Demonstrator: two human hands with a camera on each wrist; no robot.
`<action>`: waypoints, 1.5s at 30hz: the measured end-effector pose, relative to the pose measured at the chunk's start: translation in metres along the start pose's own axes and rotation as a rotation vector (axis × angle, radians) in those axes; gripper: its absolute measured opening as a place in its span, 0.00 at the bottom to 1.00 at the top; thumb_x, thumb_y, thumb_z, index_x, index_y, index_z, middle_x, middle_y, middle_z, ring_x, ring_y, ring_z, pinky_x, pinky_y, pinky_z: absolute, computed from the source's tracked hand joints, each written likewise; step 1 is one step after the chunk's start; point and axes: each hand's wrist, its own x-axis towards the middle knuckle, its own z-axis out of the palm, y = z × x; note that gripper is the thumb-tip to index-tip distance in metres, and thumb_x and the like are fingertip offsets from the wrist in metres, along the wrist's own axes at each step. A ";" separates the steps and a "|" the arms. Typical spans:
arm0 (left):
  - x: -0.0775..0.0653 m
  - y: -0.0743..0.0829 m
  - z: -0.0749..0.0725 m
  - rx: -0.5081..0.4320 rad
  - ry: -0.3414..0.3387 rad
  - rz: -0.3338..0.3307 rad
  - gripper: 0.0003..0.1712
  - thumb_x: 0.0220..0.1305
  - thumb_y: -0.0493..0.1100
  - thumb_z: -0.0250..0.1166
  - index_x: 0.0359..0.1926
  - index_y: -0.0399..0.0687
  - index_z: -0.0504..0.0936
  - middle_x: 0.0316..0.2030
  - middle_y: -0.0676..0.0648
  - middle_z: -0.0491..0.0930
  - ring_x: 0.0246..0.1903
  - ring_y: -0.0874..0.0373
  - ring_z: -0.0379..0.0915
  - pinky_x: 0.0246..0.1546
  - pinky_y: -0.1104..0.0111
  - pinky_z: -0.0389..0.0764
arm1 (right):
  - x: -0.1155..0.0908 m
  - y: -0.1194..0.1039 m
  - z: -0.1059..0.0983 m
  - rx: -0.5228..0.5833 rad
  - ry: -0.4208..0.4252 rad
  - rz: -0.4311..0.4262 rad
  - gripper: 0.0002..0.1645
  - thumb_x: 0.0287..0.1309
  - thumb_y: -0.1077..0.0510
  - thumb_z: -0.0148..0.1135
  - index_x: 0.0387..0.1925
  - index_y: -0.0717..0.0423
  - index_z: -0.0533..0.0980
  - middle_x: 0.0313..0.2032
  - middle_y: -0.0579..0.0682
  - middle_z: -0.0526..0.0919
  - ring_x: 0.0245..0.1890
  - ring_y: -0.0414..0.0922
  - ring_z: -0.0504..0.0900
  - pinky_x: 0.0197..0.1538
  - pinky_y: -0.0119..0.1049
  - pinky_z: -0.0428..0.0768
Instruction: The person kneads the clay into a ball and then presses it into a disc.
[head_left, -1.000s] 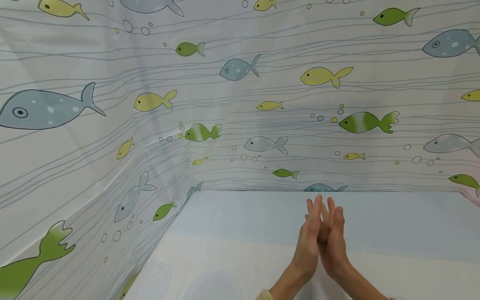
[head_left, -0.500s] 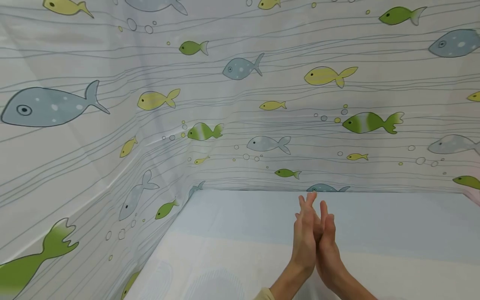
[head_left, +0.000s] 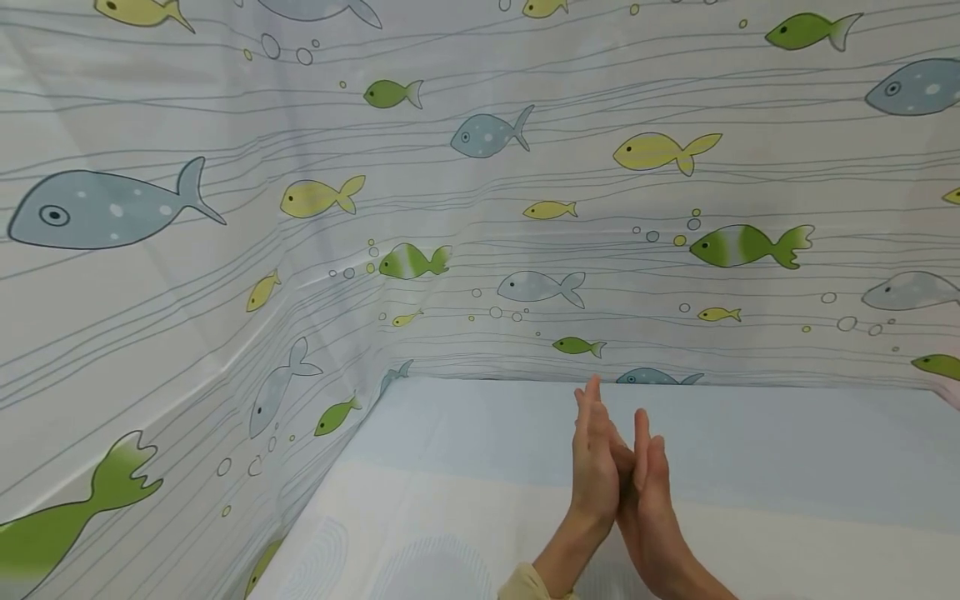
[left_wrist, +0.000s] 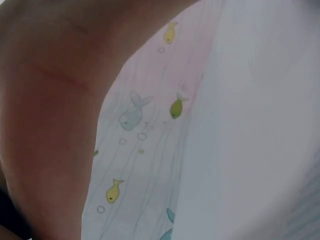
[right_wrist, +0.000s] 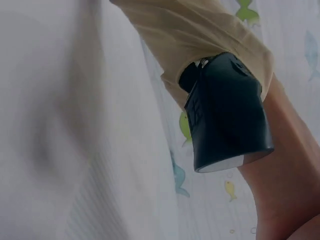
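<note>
In the head view, my left hand (head_left: 595, 471) and right hand (head_left: 651, 500) are raised together over the pale surface, palms turned toward each other. Their lower palms meet, while the fingers point upward with a gap between the fingertips. The left fingertips reach a little higher than the right ones. Shadowed skin fills the space between the palms, and no object shows there. Bare skin of a hand and wrist (left_wrist: 47, 120) takes up the left side of the left wrist view. A forearm (right_wrist: 287, 175) with a dark wristband (right_wrist: 230, 115) and a beige sleeve (right_wrist: 195, 30) appears in the right wrist view.
A pale blue and white tabletop (head_left: 450, 467) with faint circular patterns stretches below the hands. Behind it and on the left hangs a white curtain (head_left: 450, 225) printed with blue, green and yellow fish and thin wavy lines.
Both hands have shifted left together. The left fingers have slid higher against the right ones, and the fingertips have spread further apart. The background drifts slightly right.
</note>
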 end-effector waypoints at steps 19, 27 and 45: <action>0.001 -0.017 -0.003 0.013 -0.073 -0.065 0.35 0.75 0.64 0.36 0.78 0.66 0.48 0.79 0.50 0.33 0.77 0.48 0.27 0.70 0.38 0.33 | 0.005 -0.001 -0.011 0.099 -0.019 -0.013 0.37 0.71 0.31 0.11 0.68 0.29 0.09 0.76 0.46 0.21 0.73 0.49 0.13 0.69 0.64 0.22; -0.017 -0.016 0.018 0.100 -0.276 -0.031 0.31 0.76 0.60 0.35 0.77 0.69 0.50 0.77 0.63 0.43 0.77 0.55 0.23 0.71 0.41 0.38 | 0.020 -0.012 -0.038 0.221 0.170 -0.008 0.43 0.66 0.24 0.21 0.71 0.22 0.15 0.75 0.46 0.15 0.75 0.47 0.17 0.70 0.58 0.19; -0.030 -0.006 0.029 0.179 -0.373 -0.026 0.31 0.76 0.62 0.28 0.76 0.70 0.53 0.76 0.61 0.46 0.77 0.53 0.23 0.69 0.37 0.38 | 0.030 -0.008 -0.070 0.122 0.226 -0.163 0.46 0.64 0.22 0.31 0.72 0.18 0.21 0.74 0.40 0.14 0.73 0.44 0.13 0.69 0.58 0.17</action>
